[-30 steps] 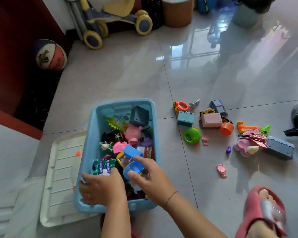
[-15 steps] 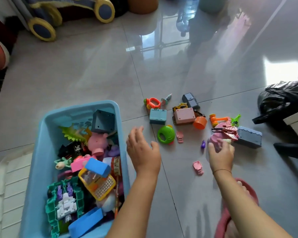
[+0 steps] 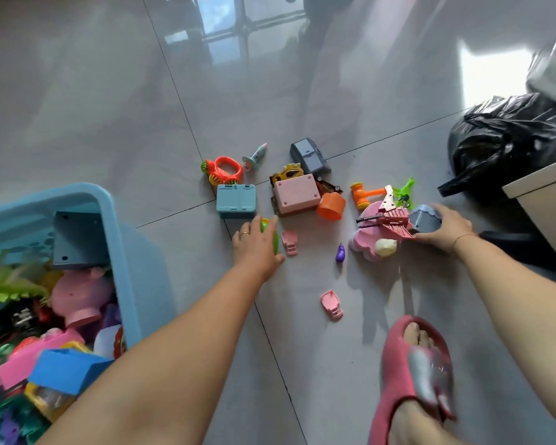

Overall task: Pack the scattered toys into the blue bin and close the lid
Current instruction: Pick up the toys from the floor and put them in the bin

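The left hand (image 3: 256,244) lies over the green round toy (image 3: 275,244); whether its fingers have closed on it I cannot tell. The right hand (image 3: 440,231) grips the grey-blue scalloped block (image 3: 426,218), probably so both go in one trip to the blue bin (image 3: 122,252), which sits open and part-filled at the left. Lettering on the pink slipper (image 3: 395,364) is too blurred to read.
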Available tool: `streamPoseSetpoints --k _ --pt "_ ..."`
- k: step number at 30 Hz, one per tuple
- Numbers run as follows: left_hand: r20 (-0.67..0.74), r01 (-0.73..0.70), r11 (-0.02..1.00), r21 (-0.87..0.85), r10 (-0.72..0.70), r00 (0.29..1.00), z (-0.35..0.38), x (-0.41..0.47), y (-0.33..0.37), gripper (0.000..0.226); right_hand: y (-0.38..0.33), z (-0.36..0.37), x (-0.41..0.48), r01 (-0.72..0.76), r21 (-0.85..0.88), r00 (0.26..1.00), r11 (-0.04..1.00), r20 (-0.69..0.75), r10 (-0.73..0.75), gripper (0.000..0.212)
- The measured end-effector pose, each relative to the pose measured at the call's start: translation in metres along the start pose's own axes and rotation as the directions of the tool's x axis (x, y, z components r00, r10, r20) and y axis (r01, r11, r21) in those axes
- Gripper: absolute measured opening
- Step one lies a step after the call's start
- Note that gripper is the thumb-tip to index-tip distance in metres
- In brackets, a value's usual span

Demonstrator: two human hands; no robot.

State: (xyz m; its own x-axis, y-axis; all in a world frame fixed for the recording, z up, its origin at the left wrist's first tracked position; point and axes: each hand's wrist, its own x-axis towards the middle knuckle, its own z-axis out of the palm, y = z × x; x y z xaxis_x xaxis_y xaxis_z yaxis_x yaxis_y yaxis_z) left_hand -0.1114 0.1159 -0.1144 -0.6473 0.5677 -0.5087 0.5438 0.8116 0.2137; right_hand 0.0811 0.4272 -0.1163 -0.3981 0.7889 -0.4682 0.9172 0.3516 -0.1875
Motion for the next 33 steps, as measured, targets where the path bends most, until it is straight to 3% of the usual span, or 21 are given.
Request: streamPoseSetpoints --k 2,5,11,16,19,22,25,27,30,33 --pt "0.016 -0.025 0.999 0.024 0.025 1.000 0.003 0.003 -0.001 0.072 0.003 0.004 -0.005 -0.014 0.044 1.000 0.999 -0.005 0.015 0.083" --pt "-0.004 -0.016 1.000 -0.008 0.015 1.000 0.017 -0.005 -0.008 0.068 0.004 0.018 -0.024 -0.014 0.051 1.000 0.999 -0.024 0.015 0.086" --pt "0.021 0.169 0.972 -0.161 -0.168 0.986 0.050 -0.062 -0.019 0.076 -0.032 0.062 -0.084 0.071 0.060 0.996 0.996 0.053 -0.074 0.099" --pt "0.027 0.349 0.899 -0.266 -0.355 0.935 0.060 -0.120 -0.030 0.067 -0.084 0.101 -0.154 0.126 0.159 0.973 0.979 0.172 -0.153 0.087" --pt "-0.066 0.283 0.874 -0.395 -0.335 0.940 0.036 -0.139 -0.017 0.066 -0.105 0.114 -0.200 0.102 0.392 0.985 0.914 0.091 -0.149 0.080" --pt "-0.265 0.107 0.834 -0.542 -0.290 0.920 -0.010 -0.162 -0.002 0.069 -0.129 0.106 -0.241 0.113 0.634 0.993 0.765 -0.048 -0.108 0.076" --pt "-0.483 -0.054 0.754 -0.654 -0.362 0.797 -0.055 -0.201 -0.008 0.070 -0.161 0.088 -0.279 0.177 0.740 0.984 0.648 -0.129 -0.122 0.083" --pt "-0.559 -0.062 0.703 -0.708 -0.504 0.658 -0.075 -0.226 -0.030 0.070 -0.192 0.073 -0.304 0.256 0.757 0.962 0.602 -0.136 -0.237 0.085" --pt "-0.549 0.017 0.619 -0.786 -0.709 0.442 -0.090 -0.253 -0.079 0.070 -0.245 0.059 -0.343 0.404 0.714 0.874 0.572 -0.117 -0.472 0.086" --pt "-0.420 0.163 0.504 -0.848 -0.827 0.375 -0.094 -0.268 -0.130 0.069 -0.294 0.066 -0.377 0.505 0.643 0.793 0.576 -0.082 -0.603 0.087"
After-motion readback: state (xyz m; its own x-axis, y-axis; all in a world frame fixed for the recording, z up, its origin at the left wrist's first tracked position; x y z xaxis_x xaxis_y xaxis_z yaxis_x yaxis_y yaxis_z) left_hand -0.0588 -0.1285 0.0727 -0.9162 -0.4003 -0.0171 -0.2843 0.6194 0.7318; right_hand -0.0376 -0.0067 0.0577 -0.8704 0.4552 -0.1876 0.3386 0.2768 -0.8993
